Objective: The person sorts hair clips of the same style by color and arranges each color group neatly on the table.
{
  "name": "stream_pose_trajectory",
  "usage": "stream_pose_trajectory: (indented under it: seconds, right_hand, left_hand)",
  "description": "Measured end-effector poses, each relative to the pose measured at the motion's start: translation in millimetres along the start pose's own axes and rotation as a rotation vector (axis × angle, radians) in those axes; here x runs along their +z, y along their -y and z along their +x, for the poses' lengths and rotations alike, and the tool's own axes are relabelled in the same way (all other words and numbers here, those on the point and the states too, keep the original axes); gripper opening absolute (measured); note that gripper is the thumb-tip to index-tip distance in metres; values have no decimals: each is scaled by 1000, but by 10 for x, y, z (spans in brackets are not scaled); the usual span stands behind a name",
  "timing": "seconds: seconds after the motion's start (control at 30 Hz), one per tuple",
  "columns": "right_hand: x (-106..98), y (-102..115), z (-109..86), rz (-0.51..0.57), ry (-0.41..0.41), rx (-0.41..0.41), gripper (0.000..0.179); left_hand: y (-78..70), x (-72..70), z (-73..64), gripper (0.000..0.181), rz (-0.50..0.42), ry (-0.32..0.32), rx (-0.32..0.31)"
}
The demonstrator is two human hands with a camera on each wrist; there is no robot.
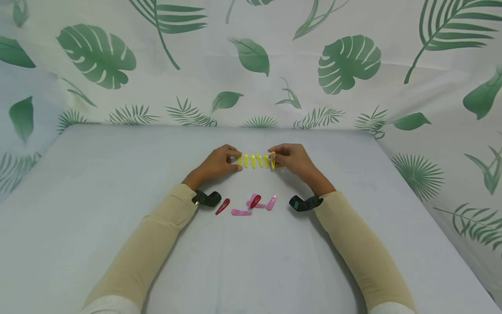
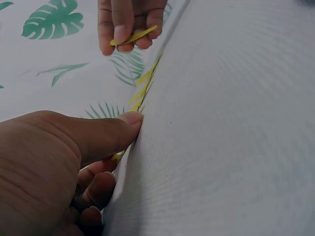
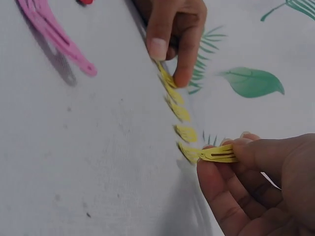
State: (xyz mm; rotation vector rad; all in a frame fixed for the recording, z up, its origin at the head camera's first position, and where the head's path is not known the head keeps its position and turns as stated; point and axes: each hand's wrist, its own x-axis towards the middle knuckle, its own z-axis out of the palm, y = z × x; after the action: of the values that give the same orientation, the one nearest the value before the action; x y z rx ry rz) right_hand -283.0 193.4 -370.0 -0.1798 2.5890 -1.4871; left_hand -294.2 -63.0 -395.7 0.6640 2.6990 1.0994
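A row of yellow snap hair clips (image 1: 252, 161) lies side by side on the white-covered table. At its left end, my left hand (image 1: 220, 163) pinches the leftmost yellow clip (image 1: 239, 161) between thumb and forefinger, down against the cloth. My right hand (image 1: 295, 159) grips another yellow hair clip (image 3: 218, 154) by one end. In the left wrist view this clip (image 2: 135, 36) is held above the cloth. It stands at the row's right end, close beside the last clip lying there.
Nearer the body lie red hair clips (image 1: 222, 206) and several pink ones (image 1: 241, 212); a red clip (image 1: 255, 201) rests over pink ones in a small pile. A leaf-printed cloth (image 1: 251, 96) hangs behind the table's far edge. Black cameras sit on both wrists.
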Motion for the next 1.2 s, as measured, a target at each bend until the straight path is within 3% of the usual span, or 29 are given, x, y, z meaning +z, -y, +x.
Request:
stream_pose_trajectory:
  seconds: [0.3, 0.57, 0.87, 1.2]
  right_hand:
    - [14, -54, 54, -37, -21, 7, 20]
    - [54, -81, 105, -205, -48, -67, 21]
    - [57, -74, 192, -369, -25, -65, 23]
    - [42, -48, 210, -403, -45, -10, 24]
  left_hand:
    - [-19, 5, -9, 50, -3, -3, 14]
    - [-28, -5, -16, 50, -9, -7, -2]
    - [-9, -2, -14, 54, 1, -12, 11]
    - [-48, 8, -23, 54, 3, -5, -13]
